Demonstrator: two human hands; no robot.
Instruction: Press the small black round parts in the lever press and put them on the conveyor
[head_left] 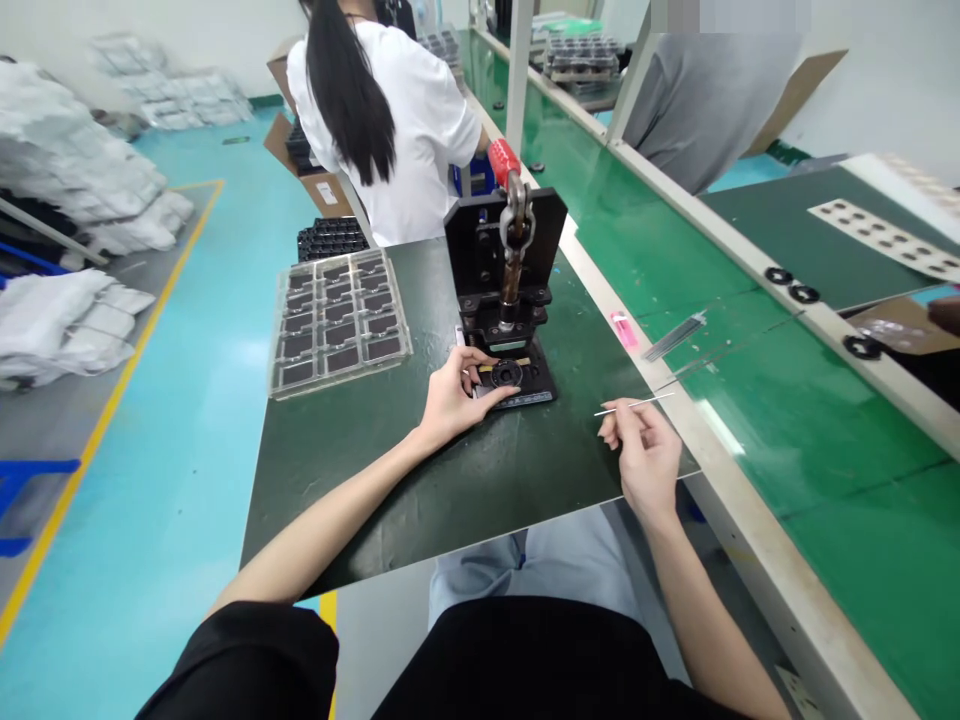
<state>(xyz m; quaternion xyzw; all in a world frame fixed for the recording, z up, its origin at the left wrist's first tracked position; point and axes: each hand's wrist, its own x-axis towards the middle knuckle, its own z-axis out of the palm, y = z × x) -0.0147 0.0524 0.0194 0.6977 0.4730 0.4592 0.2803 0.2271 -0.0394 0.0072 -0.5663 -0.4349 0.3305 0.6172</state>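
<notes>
My left hand (457,395) is at the base of a black toggle press (512,290) with a red handle. Its thumb and fingers close around a round black part (507,374) that lies on the press base. Over by the table's right edge, my right hand (643,450) pinches a thin white rod (636,404) between thumb and fingers. More thin rods (675,336) lie in a bundle on the green conveyor, beyond the right hand. A small pink piece (623,329) sits on the conveyor's edge rail.
A clear tray (339,322) with dark flat pieces in its compartments lies on the dark green table (360,480), left of the press. The green conveyor (750,380) runs along the right, with black rings (862,347) on its far rail. A person in white (420,120) is ahead.
</notes>
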